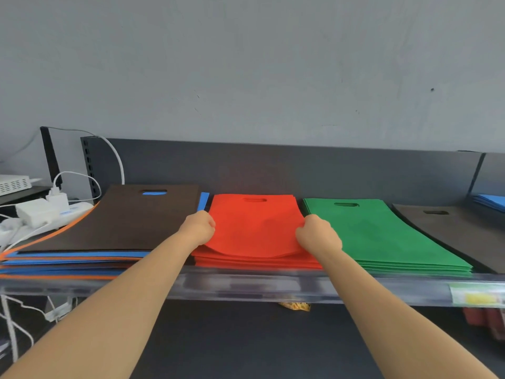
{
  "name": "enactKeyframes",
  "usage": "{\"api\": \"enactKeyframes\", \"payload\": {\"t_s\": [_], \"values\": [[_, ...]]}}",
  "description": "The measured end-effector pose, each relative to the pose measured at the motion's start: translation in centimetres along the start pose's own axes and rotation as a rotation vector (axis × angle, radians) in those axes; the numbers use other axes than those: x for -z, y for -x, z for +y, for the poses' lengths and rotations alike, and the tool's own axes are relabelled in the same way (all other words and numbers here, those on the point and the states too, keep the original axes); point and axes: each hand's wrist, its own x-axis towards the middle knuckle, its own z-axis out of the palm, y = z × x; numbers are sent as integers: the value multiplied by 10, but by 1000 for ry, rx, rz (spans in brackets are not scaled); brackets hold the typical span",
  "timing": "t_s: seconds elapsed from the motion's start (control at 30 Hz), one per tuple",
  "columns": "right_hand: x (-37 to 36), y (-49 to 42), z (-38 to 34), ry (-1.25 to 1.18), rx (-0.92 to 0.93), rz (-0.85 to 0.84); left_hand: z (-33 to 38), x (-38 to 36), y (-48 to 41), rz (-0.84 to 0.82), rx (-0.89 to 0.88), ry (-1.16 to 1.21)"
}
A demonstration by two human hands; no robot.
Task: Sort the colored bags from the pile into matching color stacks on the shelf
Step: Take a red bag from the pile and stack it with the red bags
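Both hands are out past the clear front rail of the shelf (pixel 246 285). Left hand (pixel 200 227) pinches the left edge of the top red bag (pixel 257 225). Right hand (pixel 317 236) pinches its right edge. Fingers are curled on both.

Bag lies on the red stack (pixel 257 262), mid shelf, near end curving down by the front edge.

Mixed pile (pixel 82 258) at the left end: brown bag (pixel 131 220) on top, blue and orange layers under it.

Green stack (pixel 382 236) just right of red, brown stack (pixel 459 233) toward the right end.

Power strip (pixel 54 212) off the left end. Dark back panel (pixel 273 168) along the rear edge.
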Motion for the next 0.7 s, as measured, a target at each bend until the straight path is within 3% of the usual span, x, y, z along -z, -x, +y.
{"api": "enactKeyframes", "payload": {"t_s": [0.23, 0.6, 0.7], "values": [[-9, 4, 2, 32, 29, -151, -1, -3, 3, -31, -36, -96], [-22, 11, 12, 115, 63, -129, 3, -22, 9, -192, 1, -291], [-16, 12, 14, 210, 126, -113, 3, -25, 11, -165, -8, -324]]}}
